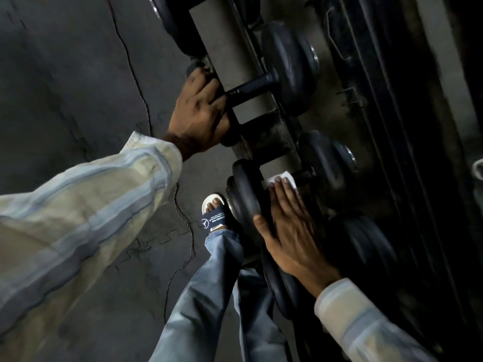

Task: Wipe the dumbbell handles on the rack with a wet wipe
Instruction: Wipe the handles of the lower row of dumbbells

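Observation:
A grey metal rack (222,45) runs from the top centre down to the lower right and carries black dumbbells. My left hand (198,113) is closed over the near end of one dumbbell, whose black handle (248,87) leads to its far weight (287,66). My right hand (290,226) lies flat, fingers together, pressing a white wet wipe (285,177) onto the handle of the dumbbell just below. That dumbbell's near weight (243,197) sits left of my fingers and its far weight (326,165) to their right. The wipe covers most of the handle.
More black dumbbells (366,244) lie lower on the rack beside my right wrist. My leg in blue jeans (209,296) and a sandalled foot (213,214) stand close to the rack. Cracked dark rubber floor (78,74) fills the left. Dark equipment (392,74) stands behind the rack.

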`<state>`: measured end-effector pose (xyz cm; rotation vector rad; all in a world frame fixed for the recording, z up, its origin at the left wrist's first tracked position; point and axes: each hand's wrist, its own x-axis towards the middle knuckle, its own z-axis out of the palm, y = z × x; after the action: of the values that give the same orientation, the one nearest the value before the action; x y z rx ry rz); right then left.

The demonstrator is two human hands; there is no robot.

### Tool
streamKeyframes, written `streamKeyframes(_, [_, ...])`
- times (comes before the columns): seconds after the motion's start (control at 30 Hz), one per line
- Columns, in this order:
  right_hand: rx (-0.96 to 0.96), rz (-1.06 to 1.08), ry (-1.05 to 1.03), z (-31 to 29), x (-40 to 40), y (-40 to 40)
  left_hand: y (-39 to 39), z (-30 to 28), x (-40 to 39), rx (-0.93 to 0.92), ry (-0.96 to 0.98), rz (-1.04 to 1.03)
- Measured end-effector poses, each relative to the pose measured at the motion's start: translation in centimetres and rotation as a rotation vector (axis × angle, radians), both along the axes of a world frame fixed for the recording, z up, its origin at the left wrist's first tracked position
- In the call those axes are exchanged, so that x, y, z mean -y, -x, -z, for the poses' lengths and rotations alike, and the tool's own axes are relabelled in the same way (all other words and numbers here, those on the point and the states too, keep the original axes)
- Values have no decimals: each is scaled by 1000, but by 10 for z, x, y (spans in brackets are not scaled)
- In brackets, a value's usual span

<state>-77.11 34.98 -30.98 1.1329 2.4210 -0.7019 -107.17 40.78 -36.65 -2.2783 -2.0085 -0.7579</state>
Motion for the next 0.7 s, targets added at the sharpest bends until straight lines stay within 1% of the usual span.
streamKeyframes(0.07, [-39,162,-30,5,12,8,-4,-1,1,13,-9,-19])
streamKeyframes(0.1, [-74,277,-26,8,19,16,-6,-2,1,17,-11,-32])
streamKeyframes(0.2, [-226,656,87,15,36,42,-8,-4,4,29,-16,-51])
streamKeyframes(0.3, [-229,783,135,17,40,54,-6,-4,7,23,-10,-46])
streamKeyframes(0.33, [-250,907,186,14,34,58,-7,-3,7,21,-4,-48])
streamKeyframes(0.37, [-275,1136,263,13,24,61,-7,-2,7,22,-2,-53])
streamKeyframes(0.4, [-338,1393,352,14,13,62,-7,-1,7,22,-3,-58])
streamKeyframes(0.43, [-464,1584,431,15,1,61,-8,0,7,24,-7,-65])
streamKeyframes(0.47, [-628,1718,506,17,-10,58,-8,0,7,26,-9,-70])
streamKeyframes(0.53, [-933,1921,687,21,-29,44,-9,0,7,32,-6,-75])
streamKeyframes(0.57, [-1024,1979,750,21,-37,39,-9,-1,7,34,-9,-75])
streamKeyframes(0.6, [-1049,2001,794,23,-42,35,-10,-1,7,34,-16,-76])
streamKeyframes(0.63, [-1038,1999,837,26,-44,34,-9,-2,7,34,-24,-77])
streamKeyframes(0.7, [-942,1911,990,28,-38,34,-11,-4,6,34,-34,-80])
